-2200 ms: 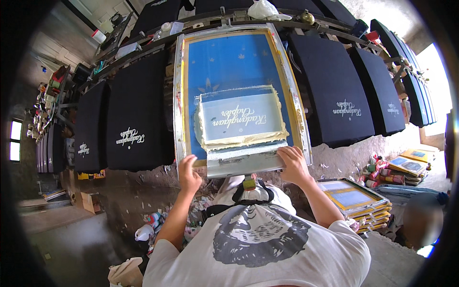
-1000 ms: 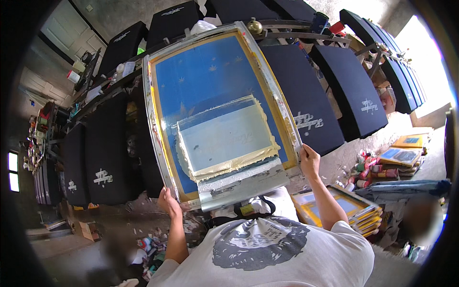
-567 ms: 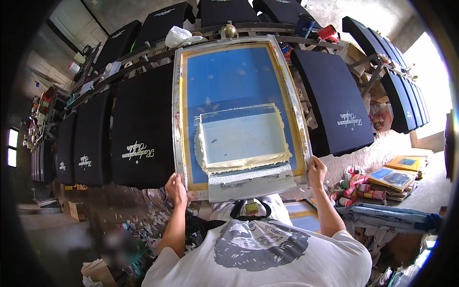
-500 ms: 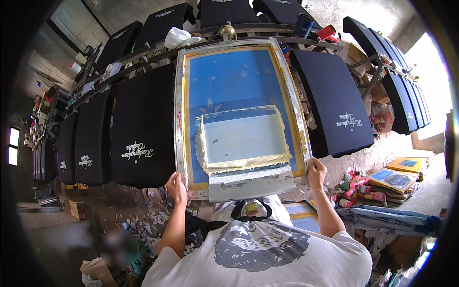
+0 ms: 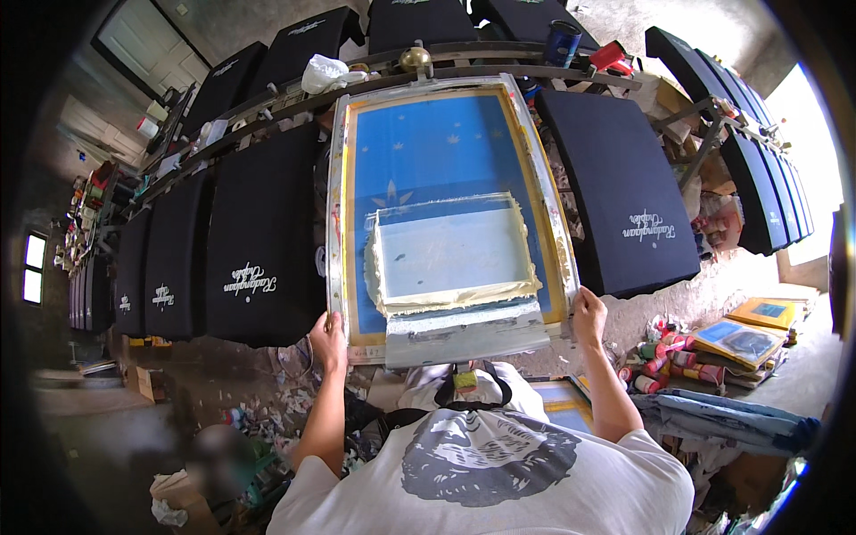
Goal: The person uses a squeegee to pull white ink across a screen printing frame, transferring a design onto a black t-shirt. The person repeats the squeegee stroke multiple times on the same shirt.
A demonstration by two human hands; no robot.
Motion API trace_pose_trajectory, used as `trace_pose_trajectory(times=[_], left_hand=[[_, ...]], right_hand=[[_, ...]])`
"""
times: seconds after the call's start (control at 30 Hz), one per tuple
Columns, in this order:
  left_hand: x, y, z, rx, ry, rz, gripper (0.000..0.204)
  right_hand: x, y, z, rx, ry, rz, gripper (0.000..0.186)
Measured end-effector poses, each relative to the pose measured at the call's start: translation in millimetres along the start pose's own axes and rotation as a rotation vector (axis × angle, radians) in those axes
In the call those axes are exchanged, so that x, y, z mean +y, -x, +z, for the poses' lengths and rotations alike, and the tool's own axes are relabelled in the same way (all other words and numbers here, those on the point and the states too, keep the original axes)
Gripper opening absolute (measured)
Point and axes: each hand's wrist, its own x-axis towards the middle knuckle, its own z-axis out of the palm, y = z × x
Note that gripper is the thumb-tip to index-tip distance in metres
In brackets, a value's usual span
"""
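A screen-printing frame [image 5: 565,230] with blue mesh [image 5: 437,134] lies before me, its far end by a brass-coloured knob. My left hand [image 5: 329,341] grips its near left corner, fingers closed around the rim. At the near right corner, my right hand [image 5: 588,318] is closed on the same frame. A pale rectangular window [image 5: 446,259] sits in the near half of the mesh, edged with thick cream ink or paste [image 5: 383,276]. Across the near end rests a wide grey squeegee-like blade [image 5: 468,335], touched by neither hand. Faint leaf shapes show in the mesh.
Black shirts on boards flank the frame, one at left [image 5: 267,241] and one at right [image 5: 624,196], each with white lettering. A metal rail [image 5: 383,62] runs behind, holding a dark blue can [image 5: 562,45]. Red-and-white containers [image 5: 669,352] and stacked screens [image 5: 744,334] lie at right.
The view has turned slightly, so the shirts sit a little differently around the frame. Both hands keep their hold on the frame's near corners.
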Motion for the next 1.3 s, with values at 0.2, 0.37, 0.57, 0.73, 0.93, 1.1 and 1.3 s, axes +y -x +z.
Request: trace_pose_trajectory(times=[0.2, 0.37, 0.57, 0.73, 0.93, 1.1, 1.3], left_hand=[[5, 0, 6, -0.013, 0.014, 0.049, 0.027], [3, -9, 3, -0.025, -0.003, 0.044, 0.028], [20, -16, 2, -0.069, -0.056, 0.055, 0.027], [37, -8, 10, -0.026, 0.113, 0.003, 0.026], [33, 6, 1, 0.006, 0.229, -0.028, 0.026], [51, 9, 4, -0.013, 0.235, -0.067, 0.026], [93, -1, 2, -0.077, 0.268, -0.05, 0.026]], right_hand=[[-2, -9, -2, -0.073, 0.008, 0.054, 0.024], [-9, -11, 2, -0.087, 0.047, 0.083, 0.024], [5, -12, 5, -0.045, 0.068, 0.068, 0.026], [-5, -20, 0, -0.017, 0.017, 0.116, 0.027], [-5, -12, -10, -0.012, 0.013, 0.064, 0.026], [-2, -15, -22, 0.03, 0.011, 0.01, 0.025], [-33, -44, -48, -0.014, -0.024, 0.004, 0.018]])
